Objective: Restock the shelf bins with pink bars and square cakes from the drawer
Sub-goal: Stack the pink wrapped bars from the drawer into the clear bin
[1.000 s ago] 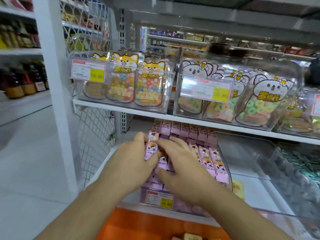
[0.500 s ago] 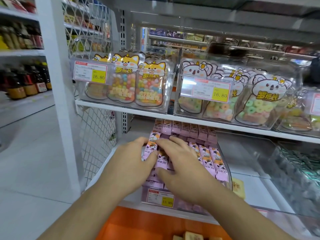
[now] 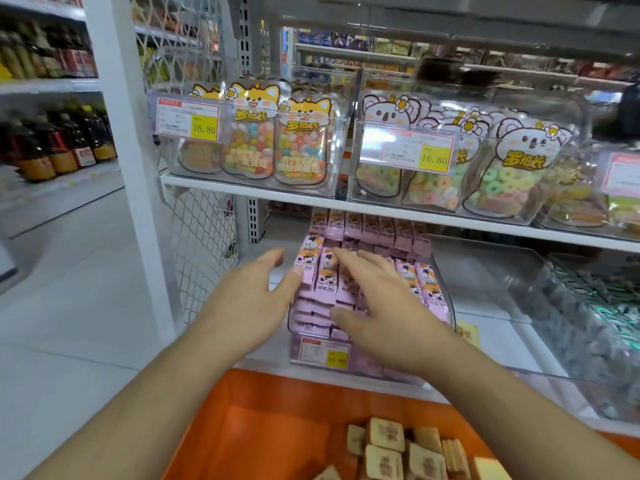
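Observation:
Pink bars (image 3: pixel 367 233) fill a clear shelf bin (image 3: pixel 446 299) on the lower shelf. My left hand (image 3: pixel 252 299) lies at the bin's left side, fingers straight, thumb tip touching the leftmost pink bar (image 3: pixel 306 258). My right hand (image 3: pixel 377 303) rests flat on top of the front row of bars, fingers spread. Below, the orange drawer (image 3: pixel 263 427) holds several tan square cakes (image 3: pixel 386 448) at its right.
An upper shelf (image 3: pixel 249 190) carries clear bins of candy pouches with price tags. A large clear bin (image 3: pixel 588 320) of dark green wrapped sweets stands to the right. A white upright post (image 3: pixel 128 150) and wire mesh stand to the left. An aisle floor lies further left.
My hands have drawn slightly apart: the left hand has slid off the bars to the bin's left side. The view has tilted down, showing more of the drawer and the cakes.

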`<state>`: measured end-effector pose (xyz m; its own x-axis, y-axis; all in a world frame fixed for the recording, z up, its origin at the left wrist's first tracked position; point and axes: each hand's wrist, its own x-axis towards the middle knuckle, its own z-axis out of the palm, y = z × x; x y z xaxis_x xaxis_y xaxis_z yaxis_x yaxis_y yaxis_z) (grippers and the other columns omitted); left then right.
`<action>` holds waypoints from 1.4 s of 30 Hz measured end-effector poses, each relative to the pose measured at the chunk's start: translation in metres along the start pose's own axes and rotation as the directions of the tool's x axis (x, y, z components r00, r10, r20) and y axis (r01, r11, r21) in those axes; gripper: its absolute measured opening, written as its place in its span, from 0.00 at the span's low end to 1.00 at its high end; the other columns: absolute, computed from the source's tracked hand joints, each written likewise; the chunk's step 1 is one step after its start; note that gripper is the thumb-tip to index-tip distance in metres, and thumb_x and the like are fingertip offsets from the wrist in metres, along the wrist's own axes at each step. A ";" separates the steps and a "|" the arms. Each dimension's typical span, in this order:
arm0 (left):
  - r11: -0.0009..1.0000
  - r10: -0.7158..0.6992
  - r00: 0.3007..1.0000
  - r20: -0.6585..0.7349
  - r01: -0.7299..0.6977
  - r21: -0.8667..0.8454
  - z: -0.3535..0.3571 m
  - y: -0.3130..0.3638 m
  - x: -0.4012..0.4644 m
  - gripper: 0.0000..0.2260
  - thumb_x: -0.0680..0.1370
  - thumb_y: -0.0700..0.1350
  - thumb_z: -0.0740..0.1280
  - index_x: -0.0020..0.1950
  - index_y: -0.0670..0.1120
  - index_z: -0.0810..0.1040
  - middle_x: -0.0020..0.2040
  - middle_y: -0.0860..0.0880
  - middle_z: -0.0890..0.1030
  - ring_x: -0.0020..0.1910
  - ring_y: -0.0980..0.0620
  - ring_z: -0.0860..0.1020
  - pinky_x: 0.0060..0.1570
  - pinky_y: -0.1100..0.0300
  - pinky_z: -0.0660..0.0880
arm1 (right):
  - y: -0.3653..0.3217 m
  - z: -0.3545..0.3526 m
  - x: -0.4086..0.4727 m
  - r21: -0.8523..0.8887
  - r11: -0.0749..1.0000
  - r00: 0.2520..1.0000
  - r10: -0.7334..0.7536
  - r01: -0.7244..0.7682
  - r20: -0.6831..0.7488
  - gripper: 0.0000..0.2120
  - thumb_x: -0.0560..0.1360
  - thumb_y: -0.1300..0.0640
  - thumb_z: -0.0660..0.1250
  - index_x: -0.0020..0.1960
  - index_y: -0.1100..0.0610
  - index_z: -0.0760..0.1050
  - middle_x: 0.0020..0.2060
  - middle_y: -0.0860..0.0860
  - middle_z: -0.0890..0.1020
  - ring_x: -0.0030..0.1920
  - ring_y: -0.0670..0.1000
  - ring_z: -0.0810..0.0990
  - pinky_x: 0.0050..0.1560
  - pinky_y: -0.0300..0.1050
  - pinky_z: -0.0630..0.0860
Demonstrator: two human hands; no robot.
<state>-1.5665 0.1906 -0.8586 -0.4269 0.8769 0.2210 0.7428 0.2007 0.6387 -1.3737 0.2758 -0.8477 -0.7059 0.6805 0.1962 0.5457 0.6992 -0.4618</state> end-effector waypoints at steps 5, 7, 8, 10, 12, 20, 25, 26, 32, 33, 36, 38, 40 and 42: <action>0.998 -0.028 0.998 -0.054 0.025 -0.050 -0.015 0.003 -0.043 0.21 0.84 0.58 0.62 0.74 0.51 0.74 0.68 0.54 0.79 0.62 0.55 0.77 0.60 0.59 0.72 | -0.006 -0.002 -0.050 0.025 0.999 0.999 -0.029 0.030 -0.029 0.33 0.81 0.51 0.70 0.82 0.46 0.61 0.75 0.41 0.67 0.77 0.41 0.58 0.70 0.29 0.53; 0.997 -0.049 0.998 -0.051 0.046 -0.057 -0.017 0.000 -0.068 0.19 0.84 0.56 0.63 0.72 0.50 0.75 0.63 0.54 0.81 0.57 0.56 0.77 0.56 0.61 0.70 | -0.007 0.007 -0.074 0.072 0.997 1.000 -0.014 0.016 -0.019 0.30 0.80 0.53 0.71 0.80 0.48 0.65 0.73 0.43 0.70 0.76 0.42 0.62 0.72 0.31 0.57; 0.996 -0.069 0.997 -0.028 0.068 -0.056 -0.015 -0.005 -0.078 0.18 0.84 0.55 0.63 0.71 0.49 0.76 0.61 0.54 0.81 0.56 0.56 0.77 0.54 0.61 0.69 | -0.005 0.014 -0.085 0.088 0.996 1.000 -0.014 0.014 -0.008 0.29 0.80 0.53 0.71 0.79 0.49 0.67 0.72 0.44 0.72 0.74 0.43 0.65 0.73 0.35 0.61; 0.995 -0.099 0.993 0.060 0.100 -0.026 -0.006 -0.014 -0.100 0.17 0.84 0.55 0.63 0.69 0.50 0.76 0.57 0.55 0.80 0.55 0.55 0.77 0.54 0.61 0.70 | 0.003 0.034 -0.108 0.104 0.994 0.999 0.013 -0.017 0.047 0.26 0.80 0.53 0.71 0.77 0.49 0.69 0.70 0.44 0.74 0.67 0.41 0.69 0.69 0.38 0.66; 0.989 -0.139 0.972 0.190 0.127 0.073 0.015 -0.030 -0.119 0.17 0.83 0.56 0.64 0.68 0.50 0.76 0.59 0.54 0.81 0.56 0.55 0.78 0.56 0.59 0.72 | 0.018 0.060 -0.128 0.117 0.988 0.987 0.085 -0.101 0.136 0.25 0.81 0.52 0.70 0.76 0.48 0.70 0.68 0.42 0.75 0.62 0.41 0.71 0.62 0.33 0.66; 0.951 -0.211 0.729 0.651 0.000 0.308 0.145 -0.099 -0.162 0.21 0.82 0.58 0.67 0.72 0.52 0.70 0.67 0.52 0.76 0.67 0.47 0.77 0.66 0.49 0.74 | 0.118 0.154 -0.204 -0.028 0.941 0.781 0.297 -0.338 0.549 0.25 0.79 0.56 0.70 0.75 0.48 0.71 0.68 0.45 0.78 0.65 0.48 0.78 0.62 0.40 0.75; 0.949 -0.157 0.627 0.763 -0.118 0.293 0.223 -0.129 -0.168 0.18 0.82 0.55 0.67 0.71 0.52 0.73 0.66 0.48 0.79 0.66 0.46 0.77 0.65 0.52 0.74 | 0.187 0.180 -0.246 -0.163 0.945 0.563 0.301 -0.282 0.769 0.26 0.76 0.56 0.71 0.72 0.41 0.72 0.64 0.40 0.78 0.58 0.43 0.77 0.54 0.36 0.73; 0.953 -0.141 0.604 0.784 -0.132 0.273 0.221 -0.116 -0.168 0.18 0.83 0.54 0.65 0.72 0.53 0.72 0.69 0.48 0.78 0.68 0.46 0.76 0.67 0.54 0.73 | 0.197 0.185 -0.252 -0.179 0.950 0.529 0.291 -0.254 0.797 0.25 0.76 0.53 0.71 0.71 0.41 0.72 0.64 0.41 0.79 0.58 0.44 0.77 0.55 0.38 0.74; 0.963 -0.160 0.525 0.836 -0.103 0.249 0.256 -0.121 -0.171 0.17 0.83 0.54 0.66 0.71 0.54 0.74 0.67 0.53 0.79 0.64 0.52 0.78 0.59 0.61 0.72 | 0.215 0.202 -0.258 -0.218 0.973 0.357 0.179 0.073 0.917 0.23 0.79 0.49 0.69 0.73 0.48 0.73 0.66 0.52 0.79 0.64 0.56 0.77 0.60 0.53 0.77; 0.962 -0.163 0.503 0.848 -0.111 0.251 0.260 -0.121 -0.171 0.17 0.83 0.54 0.66 0.71 0.54 0.74 0.67 0.55 0.79 0.63 0.54 0.78 0.58 0.61 0.72 | 0.215 0.204 -0.257 -0.228 0.963 0.338 0.169 0.144 0.926 0.21 0.78 0.52 0.70 0.70 0.49 0.73 0.63 0.52 0.79 0.62 0.57 0.78 0.55 0.52 0.78; 0.970 -0.124 0.456 0.881 -0.131 0.205 0.272 -0.116 -0.174 0.15 0.82 0.55 0.66 0.69 0.55 0.75 0.65 0.57 0.79 0.61 0.56 0.77 0.58 0.61 0.74 | 0.219 0.215 -0.259 -0.221 0.891 0.301 0.101 0.397 0.948 0.22 0.73 0.55 0.76 0.64 0.49 0.73 0.57 0.51 0.80 0.53 0.58 0.81 0.40 0.51 0.75; 0.969 -0.089 0.409 0.908 -0.176 0.174 0.280 -0.109 -0.177 0.15 0.81 0.56 0.67 0.67 0.55 0.76 0.65 0.57 0.79 0.60 0.56 0.78 0.60 0.57 0.76 | 0.223 0.220 -0.262 -0.242 0.850 0.315 0.096 0.468 0.944 0.20 0.75 0.57 0.73 0.65 0.51 0.73 0.59 0.53 0.79 0.51 0.61 0.82 0.37 0.51 0.73; 0.962 -0.060 0.355 0.933 -0.227 0.149 0.286 -0.100 -0.179 0.17 0.81 0.56 0.68 0.68 0.55 0.76 0.66 0.56 0.79 0.61 0.55 0.78 0.61 0.55 0.77 | 0.226 0.223 -0.265 -0.263 0.828 0.354 0.084 0.496 0.932 0.19 0.80 0.59 0.67 0.70 0.54 0.71 0.65 0.56 0.76 0.51 0.62 0.82 0.37 0.53 0.74; 0.957 -0.024 0.310 0.950 -0.269 0.112 0.292 -0.092 -0.181 0.18 0.80 0.57 0.69 0.69 0.55 0.77 0.66 0.56 0.79 0.61 0.55 0.78 0.60 0.55 0.77 | 0.232 0.224 -0.269 -0.278 0.821 0.386 0.077 0.499 0.919 0.22 0.80 0.57 0.68 0.72 0.53 0.70 0.67 0.56 0.74 0.49 0.59 0.82 0.38 0.53 0.78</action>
<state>-1.4068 0.1406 -1.1722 0.3395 0.6823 -0.6474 0.8832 0.0054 0.4689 -1.1584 0.2054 -1.2017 -0.6455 0.1150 -0.7550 0.2209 0.9744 -0.0405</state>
